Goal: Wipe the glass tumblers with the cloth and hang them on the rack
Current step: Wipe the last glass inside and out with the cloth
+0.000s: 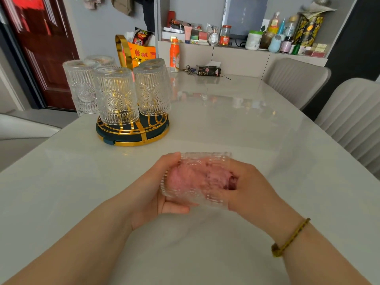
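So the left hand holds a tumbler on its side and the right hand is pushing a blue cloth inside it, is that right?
Not quite: the cloth is pink, not blue. The head view shows it inside the tumbler, which the left hand holds on its side, with the right hand at its mouth.

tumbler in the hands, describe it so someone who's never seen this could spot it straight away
Over the white table, nearest the camera, the left hand grips a glass tumbler lying sideways while fingers of the right hand push a pink cloth inside it. The other tumblers hang upside down on the gold rack; only this one is sideways with pink inside.
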### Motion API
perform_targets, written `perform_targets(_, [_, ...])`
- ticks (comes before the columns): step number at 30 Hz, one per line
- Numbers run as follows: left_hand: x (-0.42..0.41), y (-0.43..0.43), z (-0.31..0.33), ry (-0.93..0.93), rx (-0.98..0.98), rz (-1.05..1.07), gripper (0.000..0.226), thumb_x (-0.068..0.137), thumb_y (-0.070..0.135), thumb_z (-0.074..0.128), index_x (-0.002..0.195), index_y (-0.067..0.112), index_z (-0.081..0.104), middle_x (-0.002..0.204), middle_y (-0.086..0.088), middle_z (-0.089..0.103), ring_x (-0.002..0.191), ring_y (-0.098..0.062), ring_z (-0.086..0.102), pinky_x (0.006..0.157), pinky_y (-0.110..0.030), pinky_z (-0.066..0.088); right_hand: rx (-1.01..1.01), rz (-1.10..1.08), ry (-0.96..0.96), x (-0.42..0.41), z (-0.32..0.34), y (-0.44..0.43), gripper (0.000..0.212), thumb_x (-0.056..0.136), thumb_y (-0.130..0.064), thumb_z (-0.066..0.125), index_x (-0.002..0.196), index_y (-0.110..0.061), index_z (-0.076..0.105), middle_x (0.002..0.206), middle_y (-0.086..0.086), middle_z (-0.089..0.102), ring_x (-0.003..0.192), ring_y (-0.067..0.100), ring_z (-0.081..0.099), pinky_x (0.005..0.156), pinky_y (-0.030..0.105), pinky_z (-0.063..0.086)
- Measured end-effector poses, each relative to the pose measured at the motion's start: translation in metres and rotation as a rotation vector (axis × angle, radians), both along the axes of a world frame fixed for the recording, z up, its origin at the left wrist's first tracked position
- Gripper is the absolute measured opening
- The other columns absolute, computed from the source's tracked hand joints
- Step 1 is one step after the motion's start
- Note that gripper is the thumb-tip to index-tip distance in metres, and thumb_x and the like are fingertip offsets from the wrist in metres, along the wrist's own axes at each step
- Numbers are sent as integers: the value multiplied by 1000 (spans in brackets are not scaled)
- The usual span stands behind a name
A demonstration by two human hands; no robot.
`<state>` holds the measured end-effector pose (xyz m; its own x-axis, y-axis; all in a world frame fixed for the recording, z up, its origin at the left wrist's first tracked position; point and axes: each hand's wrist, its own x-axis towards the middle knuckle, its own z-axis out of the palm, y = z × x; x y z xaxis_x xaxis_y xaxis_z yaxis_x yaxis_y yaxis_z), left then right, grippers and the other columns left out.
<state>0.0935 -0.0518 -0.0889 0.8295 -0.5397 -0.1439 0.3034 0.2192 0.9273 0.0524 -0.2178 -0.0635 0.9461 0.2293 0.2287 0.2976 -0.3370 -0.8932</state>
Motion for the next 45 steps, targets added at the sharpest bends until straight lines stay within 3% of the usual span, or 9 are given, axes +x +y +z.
perform_targets(4, [1, 0, 0, -100, -31, 1, 36, 70, 49, 63, 99, 27, 62, 91, 3, 74, 84, -10, 69, 75, -26, 57, 225, -55, 60, 3, 4, 4, 38, 73, 11, 65, 77, -26, 61, 46, -18, 60, 41, -5, 54, 40, 6, 39])
perform_targets(9, [4, 6, 0, -241, -94, 6, 94, 32, 22, 84, 114, 46, 47, 93, 12, 73, 89, -10, 69, 72, -20, 55, 536, 69, 278, 2, 7, -1, 15, 71, 4, 65, 74, -10, 66, 57, -5, 67, 50, 4, 61, 47, 13, 47])
perform_targets(17, [0, 0, -1, -119, 55, 21, 43, 59, 49, 62, 94, 24, 62, 76, 4, 72, 67, -10, 69, 54, -25, 57, 48, -9, -16, 0, 2, 5, 43, 68, 5, 73, 81, -34, 63, 68, -24, 67, 72, -8, 64, 65, 8, 49])
perform_targets(21, [2, 5, 1, -193, 36, -49, 51, 61, 57, 72, 100, 25, 64, 96, 2, 72, 90, -9, 68, 74, -21, 56, 322, -96, 177, 6, -3, 3, 21, 75, 4, 64, 74, -17, 66, 54, -10, 63, 49, 5, 55, 48, 17, 42])
perform_targets(25, [8, 13, 3, -270, -131, -94, 93, 33, 47, 89, 116, 27, 55, 104, 2, 69, 97, -13, 66, 74, -20, 52, 864, 167, 461, 6, -1, -1, 26, 54, -17, 67, 78, -9, 75, 77, 3, 72, 67, 10, 68, 57, 19, 54])
perform_targets(32, [2, 2, 3, -151, 20, 98, 37, 65, 52, 51, 88, 26, 63, 80, -3, 72, 67, -15, 69, 52, -28, 57, 80, -85, -124, 0, -5, 13, 42, 61, -5, 77, 77, -39, 59, 63, -30, 63, 59, -12, 58, 55, 3, 42])
perform_targets(36, [4, 1, 0, -182, 10, -12, 70, 62, 67, 64, 119, 29, 52, 106, 1, 71, 96, -15, 68, 78, -30, 57, 346, -134, 26, 3, -5, 10, 36, 69, 9, 69, 68, -27, 65, 54, -16, 65, 48, -4, 57, 43, 8, 41])
perform_targets(40, [8, 7, -2, -241, -147, -6, 106, 25, 46, 90, 121, 41, 46, 98, 10, 72, 94, -13, 68, 71, -25, 56, 803, 58, 364, 8, -6, 4, 11, 65, 0, 69, 75, -7, 70, 70, 6, 70, 56, 12, 64, 48, 18, 49])
perform_targets(45, [4, 3, -1, -230, -49, 55, 74, 47, 52, 82, 109, 22, 57, 88, 1, 73, 78, -13, 70, 59, -27, 58, 26, -84, -197, 8, -10, 3, 20, 73, -4, 70, 82, -21, 64, 72, -20, 68, 67, -3, 62, 57, 12, 48])
